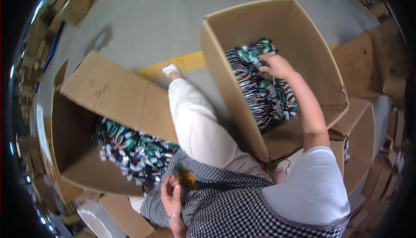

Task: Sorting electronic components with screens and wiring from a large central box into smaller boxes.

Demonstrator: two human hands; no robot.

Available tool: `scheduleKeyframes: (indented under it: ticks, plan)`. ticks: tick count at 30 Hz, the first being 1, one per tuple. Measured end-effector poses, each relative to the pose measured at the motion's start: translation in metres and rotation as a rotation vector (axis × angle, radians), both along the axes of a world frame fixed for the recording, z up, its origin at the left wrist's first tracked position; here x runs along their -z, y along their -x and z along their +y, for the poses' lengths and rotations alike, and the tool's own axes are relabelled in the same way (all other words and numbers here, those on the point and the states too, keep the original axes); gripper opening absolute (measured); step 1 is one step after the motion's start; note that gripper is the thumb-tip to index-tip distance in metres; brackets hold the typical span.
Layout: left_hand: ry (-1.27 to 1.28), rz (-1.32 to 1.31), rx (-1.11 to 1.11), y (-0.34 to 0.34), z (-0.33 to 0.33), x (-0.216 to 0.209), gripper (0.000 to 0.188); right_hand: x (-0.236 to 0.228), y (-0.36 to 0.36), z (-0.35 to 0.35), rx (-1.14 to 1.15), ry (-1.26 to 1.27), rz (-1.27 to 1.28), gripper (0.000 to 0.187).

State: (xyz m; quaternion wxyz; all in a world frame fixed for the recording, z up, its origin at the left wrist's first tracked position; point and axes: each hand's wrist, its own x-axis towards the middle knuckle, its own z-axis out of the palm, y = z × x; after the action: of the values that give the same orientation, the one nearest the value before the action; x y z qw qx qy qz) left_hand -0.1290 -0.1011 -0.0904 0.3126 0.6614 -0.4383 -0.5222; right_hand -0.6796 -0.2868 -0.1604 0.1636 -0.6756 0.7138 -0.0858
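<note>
My right hand (pixel 278 66) reaches into the tall cardboard box (pixel 273 19) on the right. Its thumb and forefinger are apart, over green circuit boards with wire leads (pixel 260 86) packed in rows. Whether the fingertips touch a board is hard to see. Close to my lap, my left hand (pixel 171 199) is loosely curled with fingers slightly apart, and nothing shows in it. Beside it, the left cardboard box (pixel 82 151) holds a jumbled heap of similar wired boards with white connectors (pixel 138 155).
The left box's raised flap (pixel 117 95) leans toward my leg (pixel 195 116). A yellow floor line (pixel 190 62) runs behind the boxes. More cartons (pixel 357 64) stand at the right, and another open box (pixel 357 138) is nearer me. Stacked cartons line the left rim.
</note>
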Motion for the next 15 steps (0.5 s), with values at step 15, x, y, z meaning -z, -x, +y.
scheduleKeyframes:
  ticks: [15]
  plan:
    - [0.289, -0.145, -0.139, -0.089, 0.017, -0.041, 0.04, -0.132, -0.145, -0.011, 0.122, 0.704, -0.616, 0.019]
